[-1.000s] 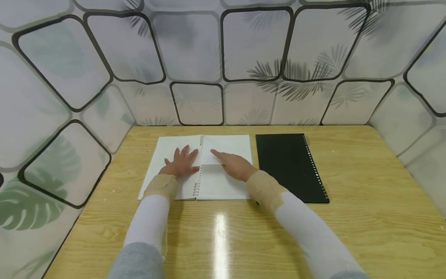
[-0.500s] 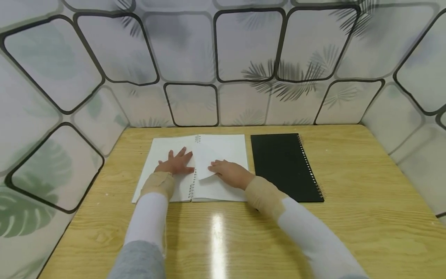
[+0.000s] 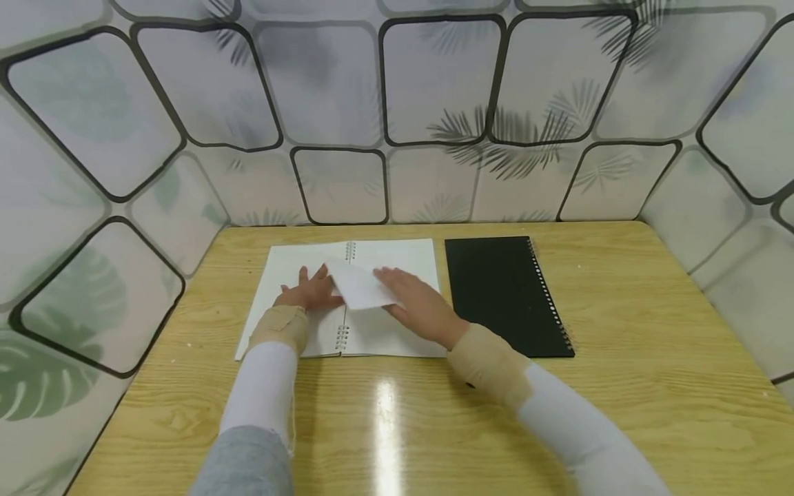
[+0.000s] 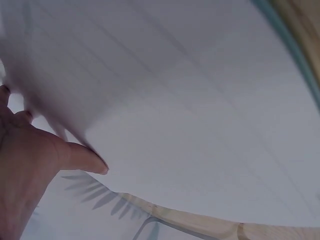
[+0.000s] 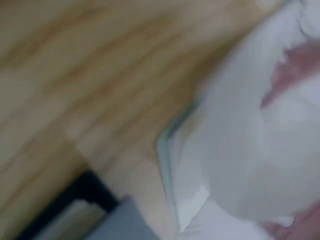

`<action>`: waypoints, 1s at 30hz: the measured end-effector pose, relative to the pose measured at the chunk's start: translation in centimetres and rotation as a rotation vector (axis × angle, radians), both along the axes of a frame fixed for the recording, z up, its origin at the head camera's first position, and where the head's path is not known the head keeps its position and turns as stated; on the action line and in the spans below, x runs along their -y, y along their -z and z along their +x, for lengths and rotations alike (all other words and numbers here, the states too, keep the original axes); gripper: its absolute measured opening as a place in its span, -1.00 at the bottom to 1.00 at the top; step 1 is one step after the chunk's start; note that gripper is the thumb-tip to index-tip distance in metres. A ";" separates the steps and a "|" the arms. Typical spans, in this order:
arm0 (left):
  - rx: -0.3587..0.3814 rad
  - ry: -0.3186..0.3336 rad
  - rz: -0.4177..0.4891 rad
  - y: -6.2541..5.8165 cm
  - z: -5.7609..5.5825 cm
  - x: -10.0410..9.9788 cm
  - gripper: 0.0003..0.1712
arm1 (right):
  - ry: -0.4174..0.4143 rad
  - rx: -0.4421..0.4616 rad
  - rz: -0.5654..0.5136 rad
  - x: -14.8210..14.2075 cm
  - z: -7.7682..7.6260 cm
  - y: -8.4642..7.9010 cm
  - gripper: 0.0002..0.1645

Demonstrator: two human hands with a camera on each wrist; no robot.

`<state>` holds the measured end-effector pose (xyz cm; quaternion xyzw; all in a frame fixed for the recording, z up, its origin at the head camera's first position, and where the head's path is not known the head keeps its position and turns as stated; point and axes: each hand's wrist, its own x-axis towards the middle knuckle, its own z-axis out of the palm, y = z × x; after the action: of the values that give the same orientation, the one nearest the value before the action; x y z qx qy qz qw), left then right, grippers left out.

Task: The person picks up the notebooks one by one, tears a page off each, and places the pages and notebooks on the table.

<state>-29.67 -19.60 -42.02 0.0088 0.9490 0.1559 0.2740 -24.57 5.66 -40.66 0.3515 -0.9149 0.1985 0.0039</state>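
A spiral-bound notebook (image 3: 393, 337) lies spread on the table, white pages upward. Over its rings rises a white sheet (image 3: 362, 286), folded and tilted toward the left page. My left hand (image 3: 307, 293) rests on the left page, fingers spread, partly behind that sheet. In the left wrist view its thumb (image 4: 82, 159) is straight beside the large page (image 4: 200, 125). My right hand (image 3: 422, 306) touches the sheet's right side with fingers extended; parts of it are hidden. Only patches of the right hand's fingers (image 5: 297, 67) show around the blurred paper (image 5: 240, 150) in the right wrist view.
A black-covered spiral notebook (image 3: 502, 296) lies to the right of the white one, rings on its right edge. Both lie on the wooden table (image 3: 620, 344). Patterned fabric walls (image 3: 428, 182) enclose the back and sides.
The sheet has risen from the right page and swung left over the rings. My right hand first slid toward me, then lifted with its fingers straighter. The left hand stays on the left page.
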 end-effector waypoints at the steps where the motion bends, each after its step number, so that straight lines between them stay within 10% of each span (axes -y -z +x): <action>1: -0.003 0.015 -0.007 0.0 0.0 0.0 -0.13 | 0.106 0.044 -0.051 -0.3 -0.3 0.0 -0.31; 7: -0.017 0.108 -0.044 0.2 -0.2 0.2 -0.08 | 0.454 0.348 -0.257 -2.8 -1.4 0.6 -0.61; 15: -0.104 0.198 -0.091 1.1 -0.5 0.2 -0.22 | 0.267 0.323 -0.316 -3.3 0.1 1.5 -0.63; 30: 0.020 0.161 -0.008 -1.1 2.0 -0.2 0.04 | -0.014 0.130 -0.215 -1.7 3.7 0.4 -0.76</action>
<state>-27.65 -19.38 -40.90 0.0824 0.9430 0.1298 0.2953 -20.89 7.38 -41.05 0.3418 -0.8842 0.3178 -0.0191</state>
